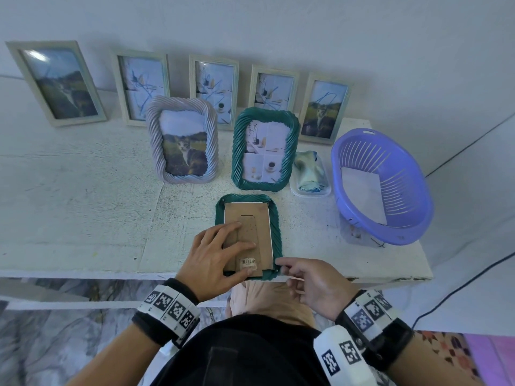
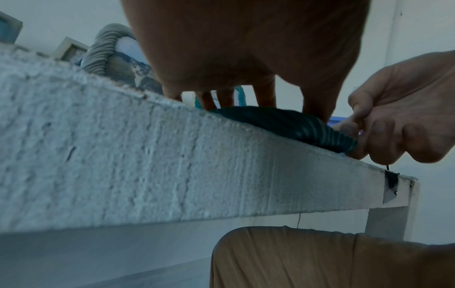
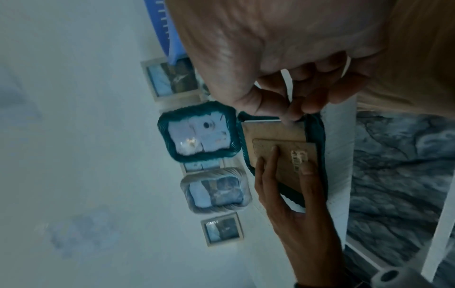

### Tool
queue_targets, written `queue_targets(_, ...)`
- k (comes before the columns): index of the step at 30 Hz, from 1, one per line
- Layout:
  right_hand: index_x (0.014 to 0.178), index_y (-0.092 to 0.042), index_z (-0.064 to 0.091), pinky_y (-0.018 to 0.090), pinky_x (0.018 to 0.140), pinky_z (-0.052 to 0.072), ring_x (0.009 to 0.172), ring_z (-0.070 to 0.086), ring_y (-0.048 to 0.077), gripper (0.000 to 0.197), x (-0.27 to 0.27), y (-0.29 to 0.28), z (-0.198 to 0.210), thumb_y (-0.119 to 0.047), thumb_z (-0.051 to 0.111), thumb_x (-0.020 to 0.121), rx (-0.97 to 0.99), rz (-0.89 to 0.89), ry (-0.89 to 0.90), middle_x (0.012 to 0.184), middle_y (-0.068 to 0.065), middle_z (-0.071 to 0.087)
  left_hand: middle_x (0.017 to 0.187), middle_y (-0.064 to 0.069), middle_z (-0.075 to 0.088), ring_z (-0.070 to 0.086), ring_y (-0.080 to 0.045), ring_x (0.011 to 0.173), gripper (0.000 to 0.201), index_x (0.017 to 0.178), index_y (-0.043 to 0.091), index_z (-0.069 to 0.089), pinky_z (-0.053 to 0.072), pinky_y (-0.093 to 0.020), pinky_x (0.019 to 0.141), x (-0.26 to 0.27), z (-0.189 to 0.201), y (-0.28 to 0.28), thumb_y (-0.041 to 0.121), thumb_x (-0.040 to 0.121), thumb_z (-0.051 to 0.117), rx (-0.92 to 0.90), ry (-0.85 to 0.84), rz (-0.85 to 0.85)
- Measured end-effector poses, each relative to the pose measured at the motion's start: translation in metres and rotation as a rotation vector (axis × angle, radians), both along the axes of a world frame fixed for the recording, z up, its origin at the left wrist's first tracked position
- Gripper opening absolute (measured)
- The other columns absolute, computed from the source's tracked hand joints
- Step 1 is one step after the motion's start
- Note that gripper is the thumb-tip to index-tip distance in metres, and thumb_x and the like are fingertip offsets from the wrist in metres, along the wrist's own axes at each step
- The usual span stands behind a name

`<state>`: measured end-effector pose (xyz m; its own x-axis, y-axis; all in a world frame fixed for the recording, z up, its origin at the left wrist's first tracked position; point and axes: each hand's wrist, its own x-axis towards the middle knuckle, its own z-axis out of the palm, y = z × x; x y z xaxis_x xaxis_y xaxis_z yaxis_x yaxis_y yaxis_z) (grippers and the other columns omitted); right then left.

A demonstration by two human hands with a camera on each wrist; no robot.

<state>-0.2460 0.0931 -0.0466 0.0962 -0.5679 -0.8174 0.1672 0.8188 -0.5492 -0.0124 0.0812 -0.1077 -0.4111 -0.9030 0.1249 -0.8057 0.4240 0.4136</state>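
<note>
A green twisted-rim photo frame point(image 1: 275, 218) lies face down at the front edge of the white table point(image 1: 83, 218). Its brown backing board point(image 1: 250, 213), with a fold-out stand and a barcode sticker, faces up. My left hand point(image 1: 223, 246) presses flat on the board with straight, spread fingers, the thumb by the sticker. My right hand point(image 1: 281, 264) pinches the frame's near right corner, its other fingers curled. The left wrist view shows the frame point(image 2: 283, 120) overhanging the table edge, with the right hand point(image 2: 354, 126) at its corner. In the right wrist view the same corner point(image 3: 317, 126) is under my right hand's fingertips point(image 3: 290, 115).
Behind stand a second green frame point(image 1: 264, 149) and a pale twisted frame point(image 1: 182, 140) with a cat picture. Several pale flat frames lean on the wall. At right sit a clear tub holding cloth point(image 1: 310, 174) and a purple basket point(image 1: 381, 185) holding a white sheet.
</note>
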Motion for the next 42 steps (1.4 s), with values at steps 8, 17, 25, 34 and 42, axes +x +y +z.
queue_targets(8,0.086,-0.016,0.07,0.016,0.068,0.048,0.069,0.06,0.008,0.002,0.001,0.003,-0.012,-0.016,0.068,0.085,-0.675,0.481,0.751,0.078,-0.005,0.065,0.147,0.007,0.038,0.038,-0.02,0.131,0.051,0.124,0.046,0.056,0.035,-0.044,0.103,0.0,0.0,0.0,0.073,0.081,0.049,0.002,0.001,0.006)
queue_targets(17,0.085,-0.012,0.066,0.026,0.065,0.047,0.07,0.058,0.014,0.011,0.01,0.004,-0.029,-0.022,0.066,0.087,-1.007,0.783,1.072,0.085,-0.001,0.059,0.147,0.007,0.038,0.037,-0.019,0.131,0.052,0.125,0.047,0.056,0.034,-0.042,0.102,0.001,-0.001,0.0,0.074,0.082,0.047,-0.009,0.0,0.0)
queue_targets(25,0.077,-0.013,0.064,0.019,0.058,0.042,0.062,0.056,0.01,0.008,0.009,0.007,-0.036,-0.012,0.071,0.081,-1.081,0.744,1.052,0.077,-0.004,0.06,0.145,0.006,0.041,0.04,-0.02,0.129,0.051,0.124,0.046,0.057,0.035,-0.044,0.102,0.001,-0.003,0.0,0.072,0.08,0.053,-0.027,0.007,0.001)
queue_targets(34,0.082,-0.012,0.067,0.025,0.059,0.046,0.069,0.057,0.014,0.009,0.001,0.006,-0.036,-0.016,0.062,0.088,-1.157,0.865,1.039,0.082,-0.003,0.057,0.145,0.006,0.041,0.039,-0.019,0.13,0.051,0.123,0.045,0.057,0.035,-0.045,0.103,0.001,-0.004,0.0,0.072,0.081,0.051,-0.036,0.013,-0.011)
queue_targets(42,0.118,-0.02,0.06,0.033,0.079,0.048,0.102,0.049,0.023,0.043,0.022,0.0,-0.024,-0.047,0.051,0.086,-1.253,1.046,1.147,0.118,0.004,0.052,0.147,0.009,0.042,0.039,-0.014,0.132,0.039,0.131,0.037,0.056,0.034,-0.037,0.104,0.012,0.001,-0.003,0.048,0.097,0.04,0.042,0.237,-0.019)
